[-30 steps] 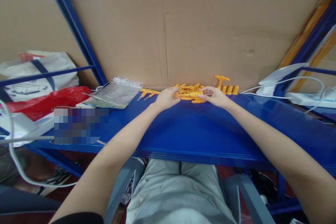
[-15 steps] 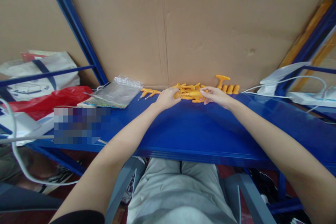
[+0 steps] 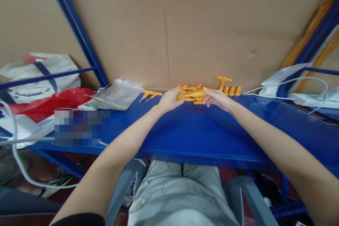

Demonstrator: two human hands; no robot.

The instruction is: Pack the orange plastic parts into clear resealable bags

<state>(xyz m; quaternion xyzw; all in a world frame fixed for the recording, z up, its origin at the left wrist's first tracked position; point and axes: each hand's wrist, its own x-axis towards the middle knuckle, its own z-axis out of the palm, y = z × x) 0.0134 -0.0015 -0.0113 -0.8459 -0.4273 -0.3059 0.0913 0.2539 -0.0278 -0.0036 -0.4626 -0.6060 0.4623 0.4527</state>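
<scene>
My left hand is closed on a yellow plastic corkscrew piece with a round, cup-like end. My right hand is closed too, thumb and fingers pinched at the right end of yellow plastic between the hands. Whether both hands hold one piece or two, I cannot make out. Right behind them lies a pile of yellow corkscrew parts. Left of my left hand, two yellow T-handles with metal screws lie on the blue table.
Several yellow sleeves stand in a row at the right, beside an upright yellow T-handle. A clear plastic bag and a red bag lie left. Cardboard walls the back; a white cable runs right.
Hardly anything differs. My hands stay at the pile, and my right hand's fingers have shifted slightly. The view has tilted a little.
</scene>
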